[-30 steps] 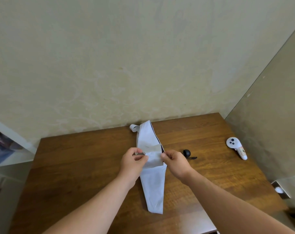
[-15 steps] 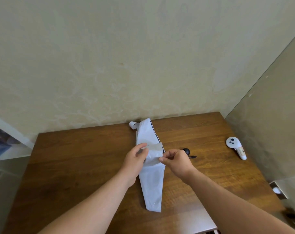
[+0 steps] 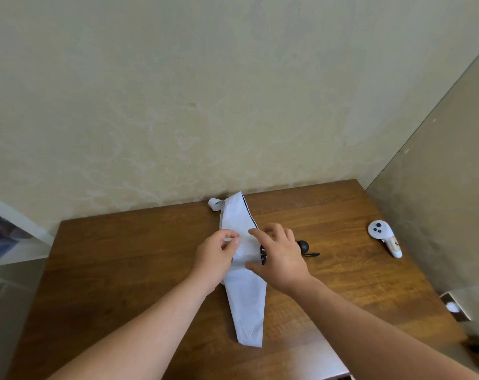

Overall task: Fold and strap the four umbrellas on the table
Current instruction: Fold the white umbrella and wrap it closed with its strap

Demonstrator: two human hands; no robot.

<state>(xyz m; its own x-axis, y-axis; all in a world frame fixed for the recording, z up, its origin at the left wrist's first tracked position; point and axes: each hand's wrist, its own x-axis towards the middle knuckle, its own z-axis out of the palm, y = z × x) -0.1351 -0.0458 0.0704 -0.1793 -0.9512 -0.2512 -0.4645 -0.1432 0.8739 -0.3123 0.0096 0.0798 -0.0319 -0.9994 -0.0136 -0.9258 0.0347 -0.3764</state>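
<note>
- Left hand (image 3: 215, 255), centre of frame: its fingers (image 3: 231, 240) pinch the left edge of the umbrella (image 3: 246, 292), probably the strap end, though that is too small to tell.
- The umbrella lies flat on the tabletop (image 3: 123, 256), its long axis running from upper centre down toward lower centre; both hands meet at its middle, equally near.
- Right hand (image 3: 280, 255): fingers spread, loosely open, resting over the right edge, gripping nothing that I can see.
- Next, likely, the strap crosses that axis, left to right.
</note>
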